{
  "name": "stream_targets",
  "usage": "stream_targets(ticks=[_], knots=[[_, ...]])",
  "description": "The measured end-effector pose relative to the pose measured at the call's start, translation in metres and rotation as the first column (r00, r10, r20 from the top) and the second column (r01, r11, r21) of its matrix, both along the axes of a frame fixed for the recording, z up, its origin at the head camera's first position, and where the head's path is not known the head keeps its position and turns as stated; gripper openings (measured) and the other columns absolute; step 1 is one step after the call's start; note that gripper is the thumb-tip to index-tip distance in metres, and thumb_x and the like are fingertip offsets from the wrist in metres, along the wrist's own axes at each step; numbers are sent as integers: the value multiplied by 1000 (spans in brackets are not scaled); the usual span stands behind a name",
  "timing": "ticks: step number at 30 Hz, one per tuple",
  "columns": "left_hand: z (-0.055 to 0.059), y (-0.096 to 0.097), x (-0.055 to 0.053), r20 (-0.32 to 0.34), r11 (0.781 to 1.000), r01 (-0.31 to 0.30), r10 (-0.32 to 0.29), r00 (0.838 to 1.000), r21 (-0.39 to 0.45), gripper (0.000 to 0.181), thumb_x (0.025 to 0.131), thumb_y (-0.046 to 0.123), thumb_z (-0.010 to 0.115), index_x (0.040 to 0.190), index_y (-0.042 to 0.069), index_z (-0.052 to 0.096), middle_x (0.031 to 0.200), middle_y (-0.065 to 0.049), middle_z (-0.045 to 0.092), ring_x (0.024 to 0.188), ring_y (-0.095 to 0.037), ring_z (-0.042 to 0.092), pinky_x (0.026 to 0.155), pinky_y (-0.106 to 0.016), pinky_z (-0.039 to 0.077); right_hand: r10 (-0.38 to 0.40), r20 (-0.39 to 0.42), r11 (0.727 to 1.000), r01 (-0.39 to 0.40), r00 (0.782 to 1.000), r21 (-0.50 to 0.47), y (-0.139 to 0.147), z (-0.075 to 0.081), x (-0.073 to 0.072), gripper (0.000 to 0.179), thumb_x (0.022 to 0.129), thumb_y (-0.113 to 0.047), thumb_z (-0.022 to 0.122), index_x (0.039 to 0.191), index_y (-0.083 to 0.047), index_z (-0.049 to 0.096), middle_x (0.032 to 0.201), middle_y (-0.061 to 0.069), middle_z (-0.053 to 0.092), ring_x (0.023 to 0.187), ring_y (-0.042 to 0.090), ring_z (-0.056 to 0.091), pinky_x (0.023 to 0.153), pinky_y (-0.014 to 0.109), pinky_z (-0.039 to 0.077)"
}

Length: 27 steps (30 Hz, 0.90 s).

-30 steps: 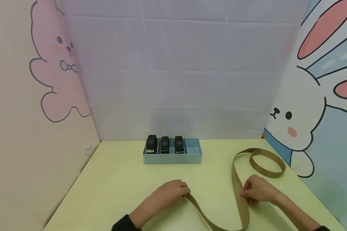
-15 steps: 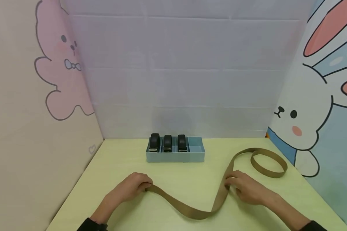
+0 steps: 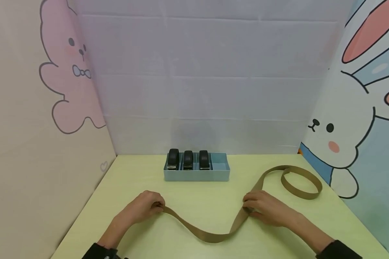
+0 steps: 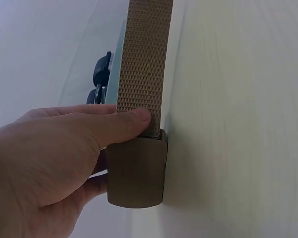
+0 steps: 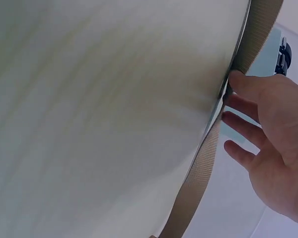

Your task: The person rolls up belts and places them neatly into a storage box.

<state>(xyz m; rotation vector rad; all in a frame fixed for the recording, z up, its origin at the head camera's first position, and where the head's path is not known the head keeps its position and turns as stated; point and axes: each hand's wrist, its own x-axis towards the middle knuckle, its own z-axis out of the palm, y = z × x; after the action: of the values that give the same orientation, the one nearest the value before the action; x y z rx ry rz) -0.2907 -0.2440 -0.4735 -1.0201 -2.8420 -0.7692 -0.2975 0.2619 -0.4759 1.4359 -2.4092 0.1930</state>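
Observation:
A long khaki webbing belt (image 3: 210, 237) sags between my two hands in the head view. My left hand (image 3: 146, 207) pinches its buckle end; the left wrist view shows the thumb lying flat on the ribbed strap, just by the brown buckle (image 4: 137, 173). Partway along the strap, my right hand (image 3: 269, 208) pinches it between thumb and fingers. In the right wrist view that hand (image 5: 283, 139) has thumb and forefinger at the strap's edge, with the other fingers loosely bent. Beyond it, the rest of the belt lies in a loose loop on the table.
A light blue divided tray (image 3: 196, 176) stands at the back of the pale yellow table (image 3: 168, 244). Three of its compartments hold black rolled things (image 3: 188, 160) with silvery ends; the right compartment is bare. Printed walls border the table at the back and sides.
My left hand has moved left with the buckle end, spreading the belt wider. My right hand has slid up and left along the strap. The head view has shifted slightly.

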Motion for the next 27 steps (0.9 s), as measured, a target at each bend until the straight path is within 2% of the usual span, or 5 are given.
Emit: stream_targets(ticks=[7,12,16,21,27], knots=[[-2,-10,5,-73,994,-100,97,993,-32,21,99,0,78,96,18,68,98,6,80,84,2,63,75,-23,55,26,52,997,-22,998,-70,-4,3,-3,23,92,4,88,105,-14,83,104,0,82,93,16,77,80,29,64],[-4,-23,3,-45,995,-97,98,994,12,20,105,1,74,102,19,64,100,3,82,83,4,62,73,-22,54,-53,81,995,59,995,-84,-1,5,-2,19,95,3,85,101,-14,81,96,-3,80,84,9,74,70,24,60],[-6,-33,1,-9,989,-143,143,990,33,19,107,5,75,101,19,62,86,8,73,71,4,48,65,-19,45,-113,26,988,115,993,-104,3,1,-4,17,93,2,86,97,-14,80,88,-5,75,73,4,66,64,22,54],[-7,-38,1,23,970,-241,240,971,27,20,106,8,77,95,16,63,78,10,62,67,1,43,60,-20,39,-176,-17,980,174,984,-98,3,-3,-6,21,94,-4,88,90,-18,73,80,-9,65,67,-2,53,60,19,45],[-6,-37,-1,29,932,-362,362,932,13,22,99,9,85,85,15,70,74,8,66,64,-3,51,58,-21,43,-248,22,969,248,969,-21,-2,2,-9,23,96,-9,88,87,-18,69,80,-8,64,67,2,54,60,21,46]])
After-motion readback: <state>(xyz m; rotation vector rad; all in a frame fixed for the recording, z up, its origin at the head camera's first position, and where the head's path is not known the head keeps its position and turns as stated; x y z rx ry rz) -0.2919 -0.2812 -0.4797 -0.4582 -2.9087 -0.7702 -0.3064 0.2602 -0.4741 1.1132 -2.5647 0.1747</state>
